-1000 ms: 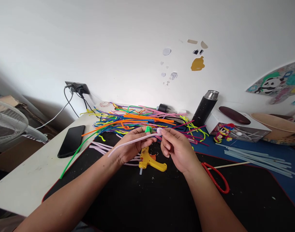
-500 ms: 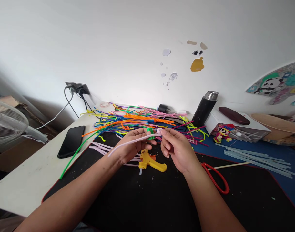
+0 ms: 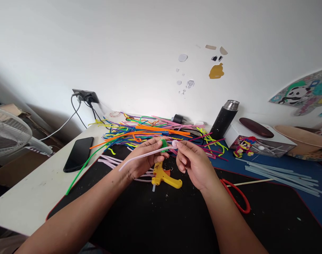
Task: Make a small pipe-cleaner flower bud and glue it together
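Green piece (image 3: 164,144) had turned slightly in the left hand (image 3: 145,161), which pinched it above the mat (image 3: 155,225). Right hand (image 3: 192,160) gripped lilac disc (image 3: 174,143) just beside; lilac strip (image 3: 145,154) crossed the left palm. Glue gun (image 3: 165,177) lay below, pipe cleaners (image 3: 161,130) behind.

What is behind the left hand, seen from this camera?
Behind the left hand, lilac stems on the black mat show at both sides, and coloured stems show above it. What lies directly behind the hand is covered.
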`<state>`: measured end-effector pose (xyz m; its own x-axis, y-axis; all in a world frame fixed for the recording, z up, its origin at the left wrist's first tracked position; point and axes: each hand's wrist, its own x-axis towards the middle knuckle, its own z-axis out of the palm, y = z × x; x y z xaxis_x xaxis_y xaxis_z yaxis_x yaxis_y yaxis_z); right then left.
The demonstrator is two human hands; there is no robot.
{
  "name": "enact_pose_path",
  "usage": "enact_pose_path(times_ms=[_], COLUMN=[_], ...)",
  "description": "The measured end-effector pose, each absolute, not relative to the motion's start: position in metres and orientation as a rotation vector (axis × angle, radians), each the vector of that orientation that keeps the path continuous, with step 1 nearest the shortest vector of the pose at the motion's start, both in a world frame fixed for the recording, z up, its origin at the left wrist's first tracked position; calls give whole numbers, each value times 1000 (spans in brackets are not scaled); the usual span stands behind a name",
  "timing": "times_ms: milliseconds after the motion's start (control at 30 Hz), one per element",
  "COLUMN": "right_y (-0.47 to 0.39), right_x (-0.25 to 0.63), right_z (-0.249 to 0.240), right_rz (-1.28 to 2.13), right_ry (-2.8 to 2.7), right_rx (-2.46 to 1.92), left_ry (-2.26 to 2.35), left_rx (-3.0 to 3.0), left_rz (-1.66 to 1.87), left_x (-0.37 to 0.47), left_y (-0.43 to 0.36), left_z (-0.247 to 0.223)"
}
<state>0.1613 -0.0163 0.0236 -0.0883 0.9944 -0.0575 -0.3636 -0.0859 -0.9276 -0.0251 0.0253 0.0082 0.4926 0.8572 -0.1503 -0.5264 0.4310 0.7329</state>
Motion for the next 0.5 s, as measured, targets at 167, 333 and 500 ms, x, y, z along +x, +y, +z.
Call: enact_pose_path(times_ms=[167, 333, 500], right_y=[-16, -17, -17], right_x=[161, 161, 160], right_z=[24, 25, 25], right_rz=[1475, 1471, 1472], right_ry=[-939, -943, -947], right_rx=[-942, -942, -944], left_ry=[598, 605, 615], left_rx=[710, 744, 777], left_rz=[941, 950, 969], left_x=[-24, -23, -21], left_y=[24, 24, 24], left_z=[10, 8, 7])
